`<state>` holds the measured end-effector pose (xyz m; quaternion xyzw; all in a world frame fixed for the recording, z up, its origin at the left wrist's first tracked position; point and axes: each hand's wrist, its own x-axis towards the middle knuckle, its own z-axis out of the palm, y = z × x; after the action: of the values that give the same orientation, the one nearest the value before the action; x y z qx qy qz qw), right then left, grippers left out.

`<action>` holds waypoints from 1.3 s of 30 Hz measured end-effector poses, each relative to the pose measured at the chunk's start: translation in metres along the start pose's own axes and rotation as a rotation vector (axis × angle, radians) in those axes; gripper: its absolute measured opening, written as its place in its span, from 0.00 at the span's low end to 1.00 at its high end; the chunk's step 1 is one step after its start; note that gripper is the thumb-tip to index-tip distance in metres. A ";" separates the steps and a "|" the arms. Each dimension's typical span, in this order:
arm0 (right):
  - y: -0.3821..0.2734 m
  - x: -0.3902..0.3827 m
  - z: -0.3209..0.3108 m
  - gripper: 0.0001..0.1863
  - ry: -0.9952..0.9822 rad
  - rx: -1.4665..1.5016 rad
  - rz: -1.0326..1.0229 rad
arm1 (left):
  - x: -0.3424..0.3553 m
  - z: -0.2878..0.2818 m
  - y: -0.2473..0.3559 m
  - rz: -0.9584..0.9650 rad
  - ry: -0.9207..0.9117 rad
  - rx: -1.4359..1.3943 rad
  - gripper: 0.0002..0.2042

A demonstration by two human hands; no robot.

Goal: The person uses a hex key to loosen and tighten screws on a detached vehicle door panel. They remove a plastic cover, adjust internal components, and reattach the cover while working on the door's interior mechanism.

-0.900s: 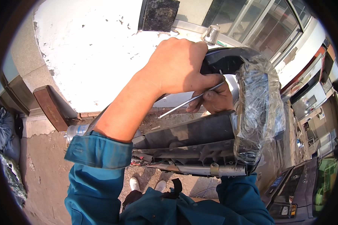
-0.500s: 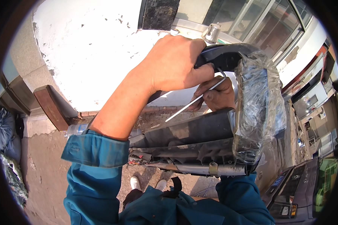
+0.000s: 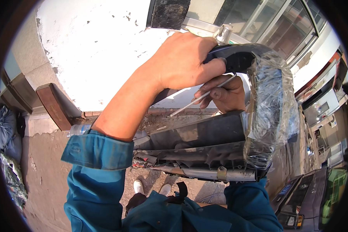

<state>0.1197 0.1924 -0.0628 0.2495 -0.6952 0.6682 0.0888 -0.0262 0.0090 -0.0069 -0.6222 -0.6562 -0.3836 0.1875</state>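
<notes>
My left hand is closed over a curved black plastic part, its thumb pressed along the inner edge. Just below that thumb, my right hand pinches an L-shaped hex key between thumb and fingers. The key's short bent end points up close to the black part; whether it sits in a screw is hidden. Its long arm slants down to the left. Crumpled clear film and tape wrap the right-hand end of the assembly. Beneath my hands lies a long dark panel with a silver tube along its near side.
A metal jug stands by the window behind. At the left, a brown board leans near a plastic bottle, with stuffed sacks farther out. A dark vehicle is at the lower right.
My right hand has turned and its fingers have shifted on the hex key, whose long arm lies slightly flatter. My left hand keeps its hold; the whole assembly sits slightly farther right in view.
</notes>
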 end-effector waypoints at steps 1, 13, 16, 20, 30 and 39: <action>0.001 -0.001 0.001 0.12 0.016 0.007 0.003 | 0.000 0.001 0.000 -0.003 0.006 -0.008 0.21; 0.005 0.001 0.000 0.12 0.025 0.015 -0.049 | 0.000 0.001 -0.002 0.002 0.016 0.013 0.21; 0.011 0.000 -0.003 0.13 0.021 -0.012 -0.082 | 0.000 0.000 -0.002 -0.005 0.012 0.020 0.21; 0.012 0.002 -0.005 0.13 0.003 0.025 -0.085 | 0.001 0.003 -0.002 0.001 0.021 0.033 0.20; 0.025 0.009 0.000 0.17 0.010 0.185 -0.133 | 0.003 -0.001 0.000 -0.044 0.021 -0.090 0.21; 0.039 0.009 0.002 0.23 0.020 0.376 -0.100 | 0.001 -0.002 -0.002 0.008 0.012 -0.059 0.20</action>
<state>0.0936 0.1881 -0.0933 0.2892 -0.5440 0.7835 0.0806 -0.0284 0.0089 -0.0054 -0.6278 -0.6408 -0.4059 0.1744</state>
